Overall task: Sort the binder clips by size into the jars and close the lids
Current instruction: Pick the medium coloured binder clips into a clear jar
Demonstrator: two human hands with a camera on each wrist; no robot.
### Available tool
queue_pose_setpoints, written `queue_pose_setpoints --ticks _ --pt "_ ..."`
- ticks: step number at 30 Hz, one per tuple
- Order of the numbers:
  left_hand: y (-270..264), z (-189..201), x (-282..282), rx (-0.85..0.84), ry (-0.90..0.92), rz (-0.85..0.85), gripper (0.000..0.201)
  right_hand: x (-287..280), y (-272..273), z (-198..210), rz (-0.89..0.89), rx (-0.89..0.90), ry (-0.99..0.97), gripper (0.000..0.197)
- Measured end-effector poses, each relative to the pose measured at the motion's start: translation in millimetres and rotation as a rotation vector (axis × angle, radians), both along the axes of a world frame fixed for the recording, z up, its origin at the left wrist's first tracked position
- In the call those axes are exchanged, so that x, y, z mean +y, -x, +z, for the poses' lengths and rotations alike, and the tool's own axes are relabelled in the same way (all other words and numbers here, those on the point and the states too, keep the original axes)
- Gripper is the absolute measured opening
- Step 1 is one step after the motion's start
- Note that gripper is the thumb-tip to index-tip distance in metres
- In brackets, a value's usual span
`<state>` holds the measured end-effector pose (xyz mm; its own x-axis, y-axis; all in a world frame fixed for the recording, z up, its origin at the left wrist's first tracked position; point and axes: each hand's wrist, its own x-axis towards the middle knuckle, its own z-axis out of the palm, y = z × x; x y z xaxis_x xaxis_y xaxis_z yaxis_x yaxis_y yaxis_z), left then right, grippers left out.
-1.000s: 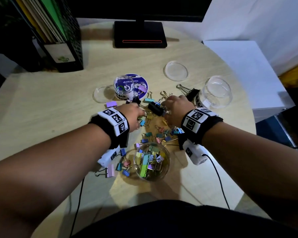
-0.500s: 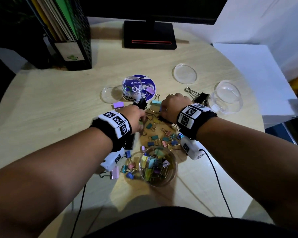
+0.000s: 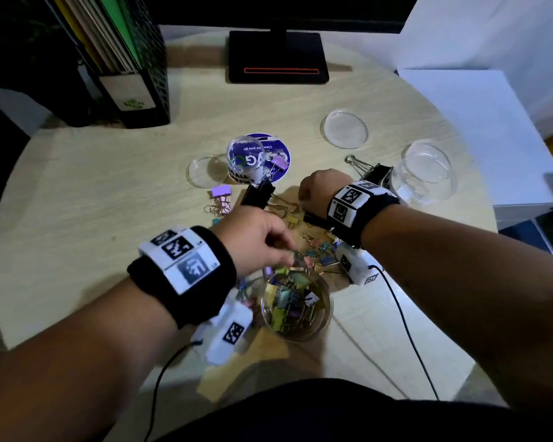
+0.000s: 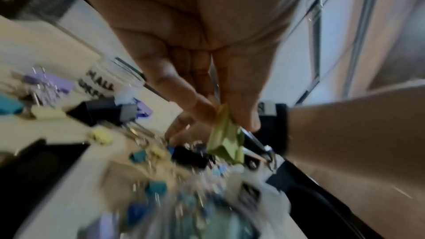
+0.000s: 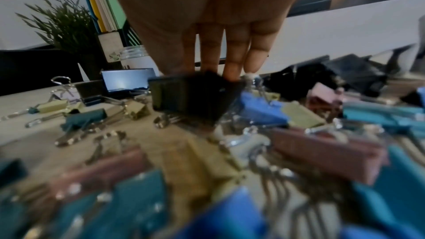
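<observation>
My left hand hovers just above the rim of the near clear jar, which holds several small coloured clips. Its thumb and fingers pinch a small yellow-green binder clip. My right hand reaches down into the loose clip pile, and its curled fingers close on a medium black clip. A small labelled jar stands further back on a purple disc. A wide clear jar stands at the right, with large black clips beside it.
Two clear lids lie on the round table: one at the back, one left of the small jar. A monitor base and a file holder stand at the far edge. Sensor cables trail from both wrists.
My left hand has drawn back from the pile to the near jar with a small clip pinched. My right hand stays over the pile, lowered onto a black clip.
</observation>
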<state>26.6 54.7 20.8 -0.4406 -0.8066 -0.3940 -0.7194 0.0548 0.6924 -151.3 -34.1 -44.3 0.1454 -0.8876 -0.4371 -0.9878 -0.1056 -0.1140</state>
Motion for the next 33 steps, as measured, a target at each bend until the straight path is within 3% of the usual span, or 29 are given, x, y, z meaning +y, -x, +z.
queue_pose_setpoints --ticks 5,8,10,13,17,24,27,33 --pt "10 -12 20 -0.214 0.021 -0.256 0.023 9 11 2 -0.016 -0.024 -0.014 0.038" --pt "11 -18 24 -0.252 0.081 -0.354 0.030 12 12 0 0.001 0.003 0.000 0.035" --pt "9 -18 27 -0.205 0.098 -0.324 0.035 14 13 -1 0.010 0.016 0.007 0.032" --pt "3 -16 27 -0.115 0.136 -0.198 0.026 15 13 2 -0.001 -0.013 0.033 0.031" --pt "-5 -19 21 -0.199 0.110 -0.154 0.022 27 11 23 -0.022 -0.191 0.111 0.025" --pt "-6 -30 22 -0.180 -0.013 -0.009 0.019 112 3 57 0.230 -0.421 0.106 0.014" --pt "-5 -33 23 -0.187 0.014 0.026 0.022 139 2 47 0.405 -0.406 0.125 0.014" --pt "-2 -33 21 -0.196 0.077 -0.009 0.017 149 1 32 0.441 -0.244 0.164 0.018"
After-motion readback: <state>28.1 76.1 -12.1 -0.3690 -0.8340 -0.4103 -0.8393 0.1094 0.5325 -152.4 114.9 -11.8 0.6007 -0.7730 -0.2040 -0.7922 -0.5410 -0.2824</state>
